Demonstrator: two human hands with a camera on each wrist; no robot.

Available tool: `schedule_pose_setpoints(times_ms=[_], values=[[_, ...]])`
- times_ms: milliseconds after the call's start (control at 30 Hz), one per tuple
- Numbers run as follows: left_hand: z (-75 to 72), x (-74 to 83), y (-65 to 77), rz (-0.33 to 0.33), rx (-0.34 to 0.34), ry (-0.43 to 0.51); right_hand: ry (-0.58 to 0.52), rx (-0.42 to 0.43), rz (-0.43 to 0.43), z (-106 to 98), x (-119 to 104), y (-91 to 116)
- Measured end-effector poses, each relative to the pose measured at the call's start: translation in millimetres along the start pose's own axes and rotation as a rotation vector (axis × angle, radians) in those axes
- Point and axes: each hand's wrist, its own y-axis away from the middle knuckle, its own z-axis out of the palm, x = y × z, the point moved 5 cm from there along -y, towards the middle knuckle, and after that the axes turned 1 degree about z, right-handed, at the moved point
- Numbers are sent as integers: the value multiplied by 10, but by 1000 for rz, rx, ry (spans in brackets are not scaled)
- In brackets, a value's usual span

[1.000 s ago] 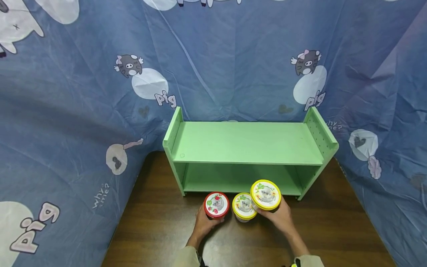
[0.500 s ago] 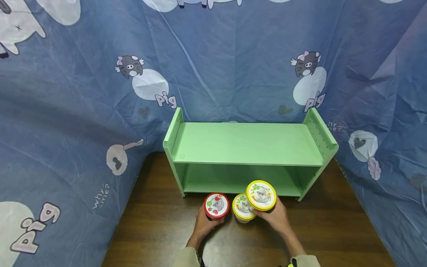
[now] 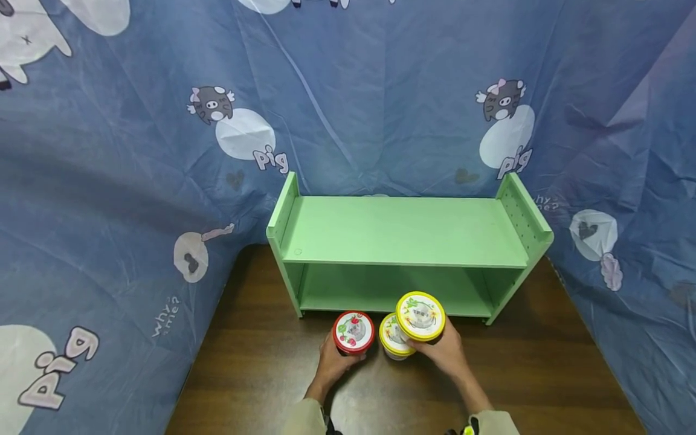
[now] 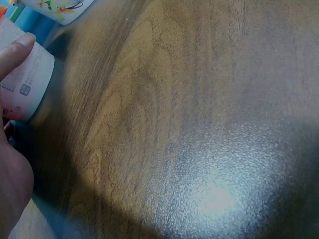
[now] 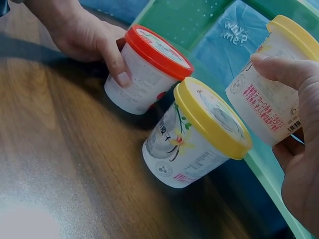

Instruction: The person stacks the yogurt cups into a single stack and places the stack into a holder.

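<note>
My left hand (image 3: 331, 360) grips a white tub with a red lid (image 3: 353, 332), strawberries printed on top, which stands upright on the table. Just right of it stands a tub with a yellow lid (image 5: 194, 134), and no hand is on that one. Raised beside and partly over this middle tub is a second yellow-lidded tub (image 3: 420, 316), held by my right hand (image 3: 448, 350) with the thumb across its side. In the right wrist view that raised tub (image 5: 269, 89) is above table level. The left wrist view catches only part of the red-lidded tub (image 4: 30, 74) under my thumb.
A green two-level shelf (image 3: 402, 231) stands right behind the tubs, with raised side panels (image 3: 523, 211) at both ends. The brown wooden table (image 3: 255, 374) extends to either side. A blue cloth with pig prints (image 3: 348, 96) hangs behind and around.
My right hand has carried its yellow-lidded tub a little to the left, so it now overlaps more of the middle tub. My left hand and the red-lidded tub have stayed in place.
</note>
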Motion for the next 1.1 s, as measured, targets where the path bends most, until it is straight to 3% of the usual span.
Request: schedule_pose_setpoints(times_ms=[333, 600, 1100], values=[[-12, -2, 2, -10, -12, -3, -39, -24, -45, 51, -30, 8], [-2, -30, 6, -42, -11, 20, -28, -34, -48, 109, -14, -4], [0, -30, 0, -39, -12, 31, -33, -41, -52, 167, -2, 12]])
